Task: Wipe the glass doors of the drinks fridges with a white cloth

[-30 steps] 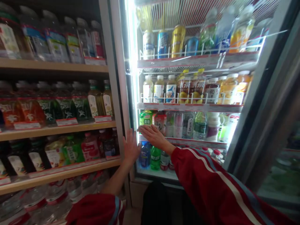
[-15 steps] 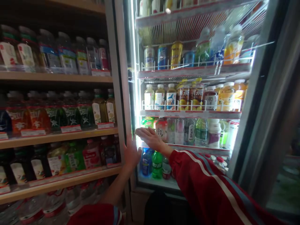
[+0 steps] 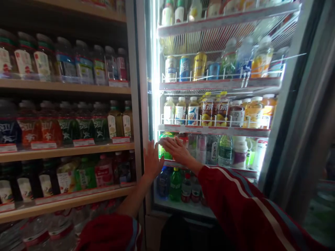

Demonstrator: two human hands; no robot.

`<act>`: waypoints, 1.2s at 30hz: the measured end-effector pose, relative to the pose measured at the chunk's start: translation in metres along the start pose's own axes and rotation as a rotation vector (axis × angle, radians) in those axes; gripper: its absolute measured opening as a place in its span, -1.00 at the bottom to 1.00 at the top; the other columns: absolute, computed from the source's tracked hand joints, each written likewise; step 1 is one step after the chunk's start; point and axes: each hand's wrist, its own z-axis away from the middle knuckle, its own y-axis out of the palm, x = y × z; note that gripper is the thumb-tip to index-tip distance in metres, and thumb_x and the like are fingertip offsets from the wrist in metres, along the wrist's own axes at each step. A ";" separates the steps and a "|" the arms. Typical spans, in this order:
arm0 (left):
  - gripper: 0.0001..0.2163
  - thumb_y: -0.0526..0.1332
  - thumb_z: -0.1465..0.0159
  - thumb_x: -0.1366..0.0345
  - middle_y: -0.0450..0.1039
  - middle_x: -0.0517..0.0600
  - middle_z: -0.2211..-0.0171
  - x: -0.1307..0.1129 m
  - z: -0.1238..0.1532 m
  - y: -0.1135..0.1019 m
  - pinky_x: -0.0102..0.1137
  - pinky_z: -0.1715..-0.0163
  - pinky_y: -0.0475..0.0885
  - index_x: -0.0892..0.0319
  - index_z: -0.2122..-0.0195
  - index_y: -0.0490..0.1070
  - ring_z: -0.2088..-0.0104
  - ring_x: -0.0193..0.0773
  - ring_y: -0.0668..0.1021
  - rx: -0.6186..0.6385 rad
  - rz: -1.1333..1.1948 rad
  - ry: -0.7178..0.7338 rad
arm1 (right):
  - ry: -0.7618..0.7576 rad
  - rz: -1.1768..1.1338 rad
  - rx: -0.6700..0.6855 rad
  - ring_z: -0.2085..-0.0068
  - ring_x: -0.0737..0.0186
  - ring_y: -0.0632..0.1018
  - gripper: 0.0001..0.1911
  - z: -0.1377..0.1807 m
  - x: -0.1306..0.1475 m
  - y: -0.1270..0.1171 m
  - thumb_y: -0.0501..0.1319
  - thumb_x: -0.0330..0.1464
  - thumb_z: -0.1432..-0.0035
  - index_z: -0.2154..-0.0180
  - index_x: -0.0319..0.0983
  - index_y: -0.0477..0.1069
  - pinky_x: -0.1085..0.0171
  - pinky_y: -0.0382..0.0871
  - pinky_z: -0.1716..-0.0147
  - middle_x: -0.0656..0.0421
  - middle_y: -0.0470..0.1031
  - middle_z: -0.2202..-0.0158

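Note:
A glass-fronted drinks fridge (image 3: 213, 130) stands lit before me, its wire shelves full of bottles and cans. My left hand (image 3: 153, 162) lies with outstretched fingers against the left edge of the fridge door, beside the door frame (image 3: 140, 104). My right hand (image 3: 176, 149) is stretched out flat in front of the glass, its fingertips near the left hand. It covers part of a green-labelled bottle (image 3: 163, 153) behind the glass. Whether a thin cloth lies under the right fingertips I cannot make out.
To the left, wooden shelves (image 3: 65, 150) hold rows of drink bottles with price tags along the edges. Large water bottles (image 3: 57, 226) stand at the lower left. A dark shape (image 3: 175, 232) is below the fridge door. The fridge's right frame (image 3: 290, 115) rises on the right.
My right hand has shifted slightly right and up across the glass. My left hand has moved a little right, fingers still spread. The view has shifted, so shelves appear farther right and lower.

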 end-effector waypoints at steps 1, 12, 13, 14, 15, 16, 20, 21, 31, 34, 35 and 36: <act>-0.39 0.09 -0.23 0.30 -0.05 0.29 -0.30 -0.002 -0.001 0.001 0.09 -0.21 -0.03 0.27 -0.28 -0.10 -0.31 0.02 0.00 -0.002 0.003 0.005 | 0.037 0.013 -0.021 -0.29 0.14 0.12 -0.45 -0.001 -0.005 -0.002 -0.04 -0.50 -0.24 -0.25 -0.20 0.04 -0.02 -0.09 -0.25 0.14 0.15 -0.27; -0.36 0.09 -0.22 0.28 -0.05 0.22 -0.31 -0.042 -0.022 0.002 0.02 -0.24 -0.07 0.22 -0.29 -0.13 -0.32 -0.06 -0.07 -0.014 0.045 0.128 | 0.153 0.060 -0.017 -0.32 0.16 0.05 -0.41 0.048 -0.018 -0.013 -0.01 -0.50 -0.20 -0.26 -0.19 0.04 -0.02 -0.29 -0.28 0.12 0.16 -0.27; -0.37 0.09 -0.23 0.29 -0.05 0.23 -0.31 -0.045 -0.022 0.003 0.01 -0.24 -0.07 0.23 -0.29 -0.12 -0.32 -0.06 -0.07 -0.011 0.042 0.137 | 0.128 0.069 -0.016 -0.31 0.17 0.05 -0.42 0.054 -0.017 -0.013 -0.01 -0.49 -0.20 -0.26 -0.20 0.04 -0.02 -0.34 -0.28 0.13 0.17 -0.26; -0.38 0.09 -0.23 0.29 -0.05 0.23 -0.30 -0.047 -0.023 0.003 0.01 -0.24 -0.06 0.24 -0.29 -0.10 -0.32 -0.05 -0.07 -0.008 0.040 0.144 | 0.107 0.077 -0.015 -0.31 0.16 0.05 -0.42 0.059 -0.019 -0.015 -0.01 -0.49 -0.20 -0.25 -0.21 0.05 -0.03 -0.37 -0.28 0.13 0.17 -0.26; -0.39 0.09 -0.22 0.29 -0.05 0.24 -0.30 -0.049 -0.024 0.004 0.01 -0.24 -0.06 0.25 -0.28 -0.09 -0.32 -0.05 -0.07 -0.003 0.039 0.150 | 0.096 0.083 -0.018 -0.31 0.16 0.05 -0.43 0.061 -0.023 -0.016 0.00 -0.48 -0.20 -0.25 -0.21 0.05 -0.04 -0.39 -0.28 0.12 0.18 -0.26; -0.39 0.09 -0.22 0.29 -0.05 0.24 -0.30 -0.051 -0.025 0.005 0.01 -0.24 -0.07 0.26 -0.28 -0.08 -0.32 -0.05 -0.07 0.002 0.040 0.156 | 0.099 0.086 -0.026 -0.31 0.15 0.05 -0.43 0.061 -0.029 -0.019 0.00 -0.48 -0.20 -0.25 -0.22 0.06 -0.04 -0.38 -0.28 0.11 0.18 -0.25; -0.37 0.10 -0.21 0.29 -0.09 0.22 -0.32 -0.064 -0.030 0.010 0.01 -0.25 -0.09 0.26 -0.29 -0.09 -0.33 -0.05 -0.10 0.026 0.063 0.176 | 0.258 0.106 -0.097 -0.31 0.13 0.06 -0.45 0.055 -0.055 -0.031 0.00 -0.43 -0.22 -0.24 -0.23 0.07 -0.08 -0.30 -0.27 0.03 0.19 -0.25; -0.37 0.10 -0.20 0.29 -0.09 0.21 -0.32 -0.068 -0.030 0.011 0.01 -0.25 -0.09 0.25 -0.28 -0.09 -0.33 -0.05 -0.10 0.033 0.071 0.180 | 0.298 0.112 -0.111 -0.31 0.11 0.05 -0.47 0.055 -0.058 -0.033 0.00 -0.40 -0.23 -0.24 -0.23 0.08 -0.09 -0.30 -0.26 0.02 0.18 -0.25; -0.46 0.09 -0.24 0.28 0.01 0.24 -0.29 -0.095 -0.031 0.019 -0.02 -0.26 -0.11 0.29 -0.23 0.05 -0.32 -0.06 -0.06 0.021 0.105 0.277 | 0.184 0.153 -0.040 -0.30 0.10 0.08 -0.54 0.106 -0.042 -0.040 0.01 -0.37 -0.23 -0.16 -0.27 0.22 -0.05 -0.37 -0.27 0.06 0.28 -0.20; -0.43 0.10 -0.22 0.30 0.00 0.21 -0.29 -0.102 -0.032 0.021 -0.02 -0.27 -0.14 0.27 -0.25 0.01 -0.33 -0.08 -0.07 0.024 0.113 0.283 | 0.233 0.178 -0.083 -0.30 0.11 0.08 -0.53 0.107 -0.058 -0.046 0.03 -0.40 -0.21 -0.16 -0.27 0.22 -0.06 -0.34 -0.27 0.03 0.27 -0.20; -0.40 0.12 -0.20 0.31 -0.01 0.20 -0.30 -0.105 -0.031 0.022 -0.02 -0.27 -0.15 0.26 -0.26 -0.01 -0.33 -0.08 -0.08 0.033 0.114 0.284 | 0.270 0.180 -0.100 -0.30 0.10 0.08 -0.53 0.106 -0.063 -0.047 0.03 -0.40 -0.21 -0.16 -0.27 0.21 -0.07 -0.32 -0.26 0.02 0.26 -0.21; -0.38 0.12 -0.18 0.32 -0.03 0.19 -0.30 -0.107 -0.031 0.023 -0.02 -0.27 -0.14 0.25 -0.27 -0.03 -0.33 -0.08 -0.09 0.042 0.113 0.285 | 0.306 0.178 -0.114 -0.31 0.10 0.07 -0.52 0.106 -0.066 -0.048 0.03 -0.40 -0.20 -0.17 -0.27 0.20 -0.08 -0.29 -0.26 0.00 0.24 -0.22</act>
